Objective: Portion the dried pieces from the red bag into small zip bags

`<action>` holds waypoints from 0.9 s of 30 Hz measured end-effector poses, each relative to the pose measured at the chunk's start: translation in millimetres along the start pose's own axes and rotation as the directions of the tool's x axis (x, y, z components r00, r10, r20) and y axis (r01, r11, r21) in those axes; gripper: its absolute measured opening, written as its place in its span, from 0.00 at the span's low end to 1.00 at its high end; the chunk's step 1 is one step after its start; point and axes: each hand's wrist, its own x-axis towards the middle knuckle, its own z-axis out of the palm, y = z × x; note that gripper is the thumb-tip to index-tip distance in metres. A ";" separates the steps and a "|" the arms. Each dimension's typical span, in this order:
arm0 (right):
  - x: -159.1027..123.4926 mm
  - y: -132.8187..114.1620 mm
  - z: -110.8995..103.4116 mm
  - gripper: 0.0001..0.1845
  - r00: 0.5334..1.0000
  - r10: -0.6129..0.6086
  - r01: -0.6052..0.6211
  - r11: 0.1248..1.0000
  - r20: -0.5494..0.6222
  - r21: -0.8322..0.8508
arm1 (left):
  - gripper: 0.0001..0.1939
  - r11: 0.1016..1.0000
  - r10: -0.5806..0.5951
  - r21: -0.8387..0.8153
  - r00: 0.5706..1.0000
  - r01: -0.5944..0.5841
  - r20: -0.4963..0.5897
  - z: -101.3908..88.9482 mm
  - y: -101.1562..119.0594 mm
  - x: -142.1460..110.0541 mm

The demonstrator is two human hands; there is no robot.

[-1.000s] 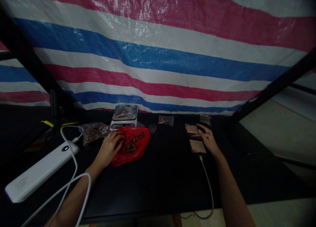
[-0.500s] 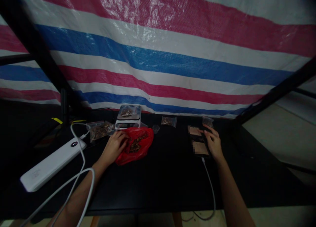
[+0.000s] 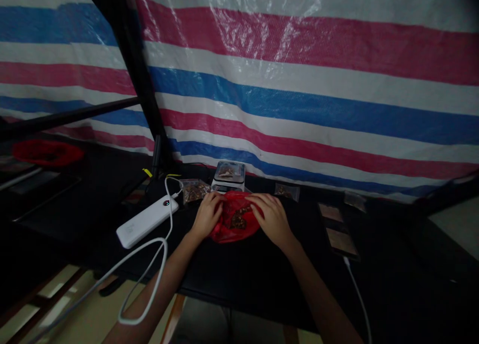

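A red plastic bag (image 3: 235,223) holding brown chunky pieces lies crumpled on the black table (image 3: 112,254). My left hand (image 3: 207,215) grips its left side, and my right hand (image 3: 270,219) lies over its right side, fingers on the plastic. Behind the bag stands a white digital scale (image 3: 228,178) with a clear pouch of brown pieces on its tray. A small zip bag of brown pieces (image 3: 193,190) lies just left of the scale. Another (image 3: 287,191) lies to its right.
A white power bank (image 3: 144,221) lies left of my left hand, and its white cable (image 3: 160,254) loops around my left forearm. A phone (image 3: 339,231) lies face up at the right. A striped tarpaulin (image 3: 299,94) hangs behind the table, with a black post (image 3: 140,74) at the left.
My right hand has left the phone and moved onto the red bag. The view has swung to the right, so the table contents sit further left-to-centre differently.
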 end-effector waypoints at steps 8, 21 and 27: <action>-23.7 92.9 34.3 0.31 0.939 0.283 -0.285 0.958 -0.196 0.017 | 0.11 0.999 0.045 0.004 0.998 -0.045 -0.046 -12.1 7.6 -3.1; -19.2 84.4 49.2 0.24 0.904 0.403 -0.358 0.897 -0.145 0.261 | 0.15 0.966 0.246 -0.017 0.896 -0.258 0.369 10.5 15.3 -4.0; -4.6 32.9 33.6 0.20 0.935 0.266 -0.131 0.875 -0.236 0.467 | 0.12 0.961 0.266 -0.018 0.898 -0.277 0.349 7.4 20.4 -6.7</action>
